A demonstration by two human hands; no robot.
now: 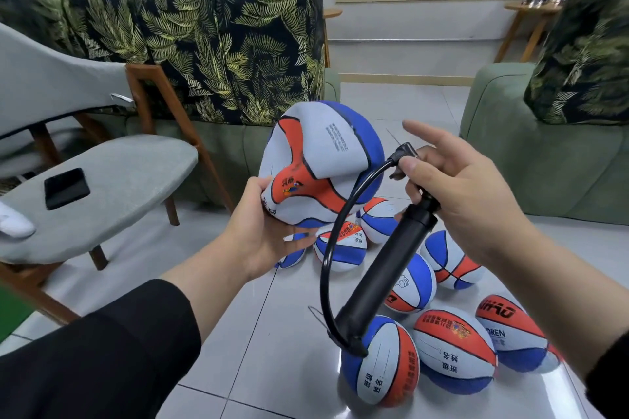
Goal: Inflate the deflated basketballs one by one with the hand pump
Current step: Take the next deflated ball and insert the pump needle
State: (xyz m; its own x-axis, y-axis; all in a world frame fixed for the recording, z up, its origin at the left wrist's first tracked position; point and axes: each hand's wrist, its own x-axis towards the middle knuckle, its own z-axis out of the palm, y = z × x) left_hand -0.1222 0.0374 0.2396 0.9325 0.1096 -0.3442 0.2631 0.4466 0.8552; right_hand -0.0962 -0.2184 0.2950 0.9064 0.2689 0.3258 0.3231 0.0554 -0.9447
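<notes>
My left hand [263,235] grips the lower edge of a caved-in red, white and blue basketball [323,160], holding it up above the floor. My right hand [456,190] holds the black hand pump [384,262] by its top end, the barrel slanting down to the left. The thumb pinches the hose's needle end [405,151] just right of the ball, with the index finger stretched out. The black hose [328,258] loops from the pump's base back up to that end. The thin needle points up and left, apart from the ball.
Several more deflated basketballs [452,347] lie on the white tiled floor [265,333] below my hands. A grey chair [112,194] with a black phone [66,188] stands at left. Green sofas with leaf-print cushions [221,44] stand behind and at right.
</notes>
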